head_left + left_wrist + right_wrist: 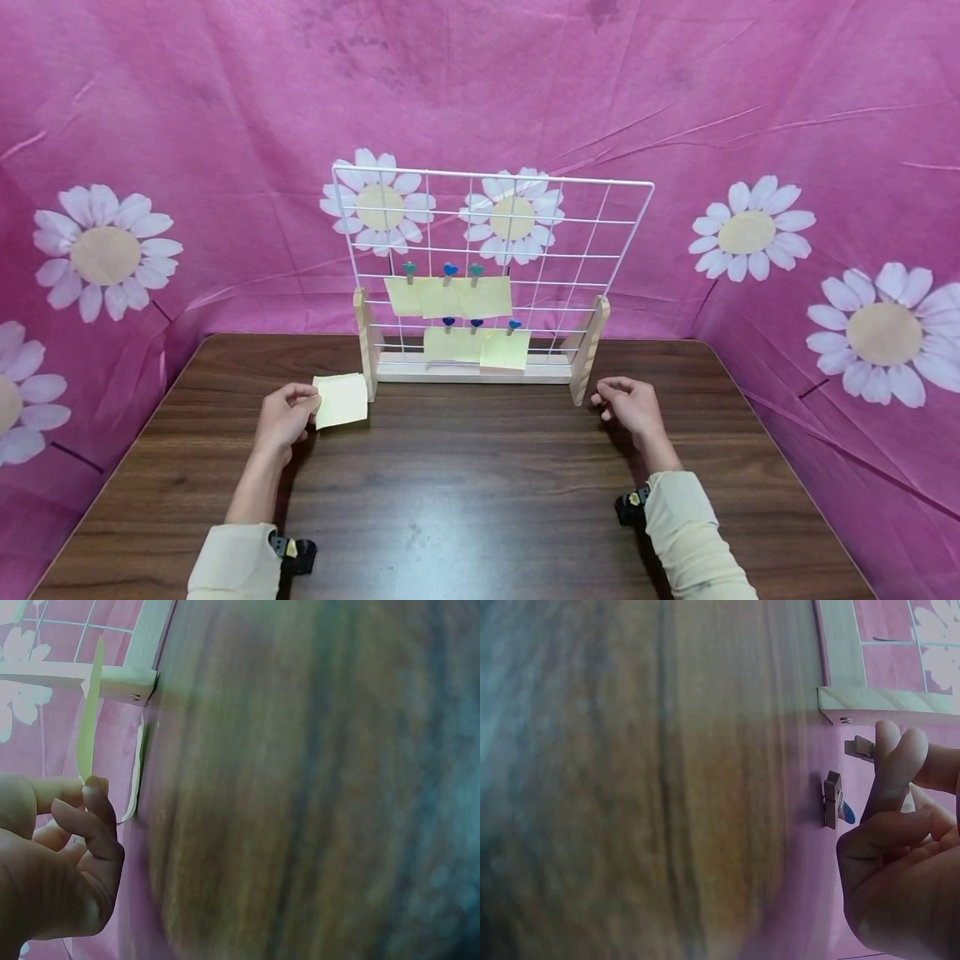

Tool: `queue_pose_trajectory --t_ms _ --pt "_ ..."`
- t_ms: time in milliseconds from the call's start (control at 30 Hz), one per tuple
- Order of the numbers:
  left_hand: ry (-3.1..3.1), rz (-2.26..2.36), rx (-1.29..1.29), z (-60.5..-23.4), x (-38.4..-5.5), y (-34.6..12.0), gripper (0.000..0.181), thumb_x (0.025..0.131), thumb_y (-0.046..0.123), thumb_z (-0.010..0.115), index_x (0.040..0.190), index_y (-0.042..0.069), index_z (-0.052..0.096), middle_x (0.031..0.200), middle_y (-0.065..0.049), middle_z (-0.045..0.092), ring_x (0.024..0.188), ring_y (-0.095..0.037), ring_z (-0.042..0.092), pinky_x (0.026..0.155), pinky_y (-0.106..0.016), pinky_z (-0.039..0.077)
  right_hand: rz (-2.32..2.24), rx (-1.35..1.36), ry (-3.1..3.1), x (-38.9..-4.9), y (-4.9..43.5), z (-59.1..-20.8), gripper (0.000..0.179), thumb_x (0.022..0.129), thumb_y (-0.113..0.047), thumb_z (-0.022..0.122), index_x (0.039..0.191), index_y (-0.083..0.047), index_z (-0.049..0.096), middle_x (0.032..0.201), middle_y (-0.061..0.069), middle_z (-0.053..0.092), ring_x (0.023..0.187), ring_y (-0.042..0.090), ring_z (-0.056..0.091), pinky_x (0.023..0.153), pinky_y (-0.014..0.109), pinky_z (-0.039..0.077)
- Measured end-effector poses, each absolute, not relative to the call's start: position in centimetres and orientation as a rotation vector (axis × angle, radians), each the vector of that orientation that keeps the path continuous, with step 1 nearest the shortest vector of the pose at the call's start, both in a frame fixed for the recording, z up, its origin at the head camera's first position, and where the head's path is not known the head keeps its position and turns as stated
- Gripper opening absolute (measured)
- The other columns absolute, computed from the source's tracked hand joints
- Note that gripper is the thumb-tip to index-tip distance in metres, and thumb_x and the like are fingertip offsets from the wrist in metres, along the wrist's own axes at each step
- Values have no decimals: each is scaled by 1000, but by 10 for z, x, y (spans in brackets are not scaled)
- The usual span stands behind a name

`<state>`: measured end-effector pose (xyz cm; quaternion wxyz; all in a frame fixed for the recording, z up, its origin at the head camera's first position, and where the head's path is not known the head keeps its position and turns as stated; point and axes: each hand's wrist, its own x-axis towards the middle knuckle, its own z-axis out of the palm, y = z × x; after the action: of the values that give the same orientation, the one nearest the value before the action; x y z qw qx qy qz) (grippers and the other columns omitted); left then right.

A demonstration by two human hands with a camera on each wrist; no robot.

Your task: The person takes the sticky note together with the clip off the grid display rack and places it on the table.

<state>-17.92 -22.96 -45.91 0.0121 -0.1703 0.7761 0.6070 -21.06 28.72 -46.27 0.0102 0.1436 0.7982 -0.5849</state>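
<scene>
My left hand [285, 419] pinches a yellow sticky note [342, 402] by its edge, thumb against fingers, beside the rack's left foot. In the left wrist view the held note [90, 724] appears edge-on, and another pale sheet [136, 769] lies on the table behind it. My right hand [632, 407], low by the rack's right foot, pinches a small wooden clothespin [861, 748] between thumb and forefinger; its far end is hidden by the fingers. A second clothespin [831, 799] with a blue heart lies on the table close by.
A white wire grid [570, 221] stands upright in a wooden base [472, 377] at the table's back. Yellow notes [483, 298] hang on it in two rows, under green and blue heart clothespins [450, 271]. Behind the brown table [480, 467] hangs a pink flowered cloth [247, 125].
</scene>
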Motion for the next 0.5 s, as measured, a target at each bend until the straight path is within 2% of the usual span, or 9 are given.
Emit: queue_pose_trajectory --t_ms 167,500 --pt "2416 1886 -532 -462 -180 -231 26 97 6 57 119 -8 56 79 6 61 62 -9 56 45 -21 44 -1812 465 2470 -211 287 -462 33 102 -12 60 125 11 60 77 3 74 50 6 56 43 17 45" --pt "2414 1886 -577 -467 -182 -236 24 96 5 56 116 -6 57 75 9 61 60 -7 56 44 -20 44 -1739 458 2484 -212 287 -466 31 102 -14 60 123 8 61 76 -4 73 51 6 57 42 18 39"
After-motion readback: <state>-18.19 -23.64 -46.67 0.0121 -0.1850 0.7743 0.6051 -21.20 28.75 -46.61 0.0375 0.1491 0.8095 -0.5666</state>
